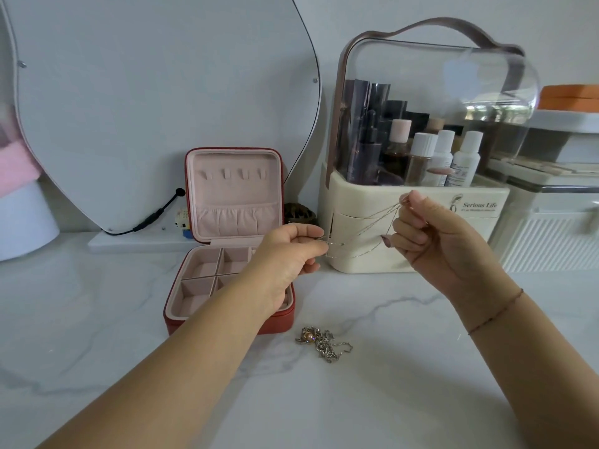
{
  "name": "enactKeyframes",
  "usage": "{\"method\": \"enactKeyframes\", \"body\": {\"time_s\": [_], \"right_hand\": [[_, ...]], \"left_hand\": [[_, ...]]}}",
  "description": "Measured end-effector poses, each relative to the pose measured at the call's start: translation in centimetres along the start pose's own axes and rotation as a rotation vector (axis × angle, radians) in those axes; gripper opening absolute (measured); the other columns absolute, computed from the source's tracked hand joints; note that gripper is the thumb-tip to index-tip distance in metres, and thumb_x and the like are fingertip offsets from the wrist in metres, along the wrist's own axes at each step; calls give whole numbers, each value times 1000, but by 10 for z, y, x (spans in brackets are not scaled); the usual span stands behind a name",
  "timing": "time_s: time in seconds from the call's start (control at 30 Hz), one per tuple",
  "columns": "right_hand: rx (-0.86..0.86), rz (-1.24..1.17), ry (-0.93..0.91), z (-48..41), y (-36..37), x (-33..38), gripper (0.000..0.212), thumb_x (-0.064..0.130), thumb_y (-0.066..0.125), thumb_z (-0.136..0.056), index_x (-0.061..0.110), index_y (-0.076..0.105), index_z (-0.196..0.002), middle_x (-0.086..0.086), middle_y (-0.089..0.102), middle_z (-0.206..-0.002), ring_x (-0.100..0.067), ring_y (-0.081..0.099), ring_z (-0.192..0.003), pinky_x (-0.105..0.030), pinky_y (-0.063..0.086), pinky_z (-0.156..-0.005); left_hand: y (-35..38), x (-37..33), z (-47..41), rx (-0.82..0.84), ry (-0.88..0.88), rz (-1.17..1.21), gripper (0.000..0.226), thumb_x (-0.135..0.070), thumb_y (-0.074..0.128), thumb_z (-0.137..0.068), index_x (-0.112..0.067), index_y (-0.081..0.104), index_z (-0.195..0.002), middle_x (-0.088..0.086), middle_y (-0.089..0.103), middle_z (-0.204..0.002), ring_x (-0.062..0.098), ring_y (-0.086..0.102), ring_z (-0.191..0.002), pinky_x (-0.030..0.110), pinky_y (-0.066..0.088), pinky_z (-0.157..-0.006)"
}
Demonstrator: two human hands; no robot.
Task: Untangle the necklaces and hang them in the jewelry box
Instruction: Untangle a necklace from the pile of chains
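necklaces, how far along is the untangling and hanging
Done: the red jewelry box stands open, but its lid hooks are bare. In hand: the left hand and right hand stretch a thin silver chain between them. Left: the tangled pile on the marble counter.

marble counter (389,400), curvy mirror (146,92), cream cosmetics organizer (421,202) with bottles (466,160)

Both hands, left hand (285,254) and right hand (437,241), stretch a thin silver chain (363,222) above the marble counter (421,384), right of the open red jewelry box (227,241); tangled necklaces (321,345) lie just before it.
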State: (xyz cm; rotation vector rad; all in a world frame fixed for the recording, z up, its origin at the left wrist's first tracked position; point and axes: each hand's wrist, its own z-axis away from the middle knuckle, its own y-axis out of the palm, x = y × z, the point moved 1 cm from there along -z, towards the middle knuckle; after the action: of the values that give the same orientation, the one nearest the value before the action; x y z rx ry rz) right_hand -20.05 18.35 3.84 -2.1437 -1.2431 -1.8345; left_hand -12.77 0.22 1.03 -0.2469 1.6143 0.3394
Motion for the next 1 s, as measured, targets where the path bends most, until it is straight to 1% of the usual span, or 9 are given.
{"method": "enactKeyframes", "body": {"time_s": [0.2, 0.37, 0.47, 0.53, 0.57, 0.67, 0.8, 0.9, 1.0], "right_hand": [[1, 66, -9, 1, 0, -1, 14, 18, 53, -88, 11, 64, -83, 5, 43, -60, -5, 34, -49, -15, 32, -47], [109, 232, 85, 2, 1, -6, 17, 21, 71, -71, 10, 72, -84, 4, 48, -60, -5, 37, -52, -14, 30, -49], [235, 286, 222, 5, 3, -13, 29, 20, 75, -73, 7, 72, -100, -1, 54, -73, -6, 43, -59, -14, 35, -53], [280, 290, 260, 6, 6, -16, 31, 12, 66, -81, 3, 67, -111, -7, 60, -82, -7, 51, -64, -15, 44, -58], [292, 295, 264, 7, 8, -17, 31, 8, 60, -84, 1, 64, -114, -10, 61, -85, -9, 54, -67, -17, 48, -62], [272, 308, 227, 7, 9, -18, 28, 3, 55, -82, 2, 62, -109, -11, 64, -84, -12, 60, -72, -19, 52, -68], [193, 367, 142, 6, 6, -14, 26, 5, 59, -79, 1, 59, -104, -6, 65, -72, -11, 60, -66, -19, 51, -64], [149, 456, 100, 6, 6, -14, 22, 4, 62, -80, 3, 60, -102, -4, 61, -70, -11, 58, -64, -19, 49, -62], [117, 540, 79, 5, 5, -17, 16, -3, 62, -85, 6, 64, -98, -2, 60, -72, -11, 54, -64, -19, 45, -62]], "left_hand": [[-2, 0, -1, -11, 1, 3, 25, 13, 59, -82, -11, 63, -89, 1, 52, -72, 15, 56, -72, 27, 54, -73], [0, -2, 1, -10, 21, -18, 30, 13, 53, -83, -13, 64, -91, 4, 60, -85, 19, 57, -81, 35, 53, -86], [4, -5, 4, 55, 56, -40, 23, 2, 54, -87, -16, 64, -95, 0, 61, -89, 14, 55, -87, 30, 48, -84], [7, -5, 6, 164, 63, -13, 16, -10, 53, -93, -12, 66, -103, 2, 65, -93, 15, 58, -92, 29, 46, -85], [8, -4, 6, 223, 56, -14, 21, -18, 53, -94, -10, 66, -108, 4, 67, -96, 15, 60, -93, 29, 47, -86], [10, -1, 9, 306, 41, -50, 29, -27, 57, -93, -7, 63, -113, 3, 70, -88, 15, 66, -84, 29, 50, -85], [9, 0, 10, 257, 47, -48, 19, -11, 66, -85, -2, 66, -102, -1, 68, -68, 10, 64, -64, 23, 53, -75], [8, -1, 10, 231, 47, -39, 10, -7, 67, -83, -5, 70, -93, 1, 68, -68, 11, 65, -63, 19, 55, -71], [8, -1, 10, 197, 53, -34, 8, -7, 65, -86, -9, 72, -90, 2, 70, -72, 11, 66, -69, 22, 54, -77]]}}
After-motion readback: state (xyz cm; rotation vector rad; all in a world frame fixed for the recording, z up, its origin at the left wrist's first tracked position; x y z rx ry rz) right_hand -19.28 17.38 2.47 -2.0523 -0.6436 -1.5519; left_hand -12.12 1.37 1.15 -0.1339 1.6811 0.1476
